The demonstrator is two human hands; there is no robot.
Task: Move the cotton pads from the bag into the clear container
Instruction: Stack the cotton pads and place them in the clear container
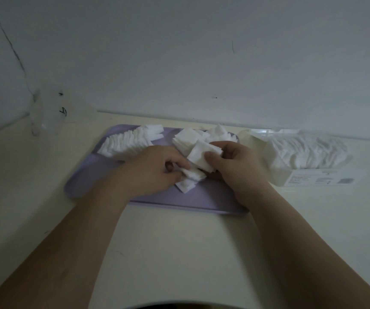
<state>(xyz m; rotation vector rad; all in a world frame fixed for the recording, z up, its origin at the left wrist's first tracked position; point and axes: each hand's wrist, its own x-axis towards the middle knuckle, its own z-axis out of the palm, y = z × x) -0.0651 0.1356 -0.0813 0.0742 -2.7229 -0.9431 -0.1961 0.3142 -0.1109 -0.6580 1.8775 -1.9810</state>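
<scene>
- The left hand, over the near-left part of the purple tray, is bare, and its outline is slightly blurred.
- The left thumb shows a short, rounded nail.
- The right hand, over the tray's right half, is also bare. The broad right thumb has a short nail.
- The left forearm, on the near side of the tray, is uncovered as far as the picture's edge.
- The right forearm, near the tray's right corner, is uncovered in the same way.
- A dark curved strip lies nearer than the tray, between the forearms. Whether it is clothing cannot be told.
</scene>
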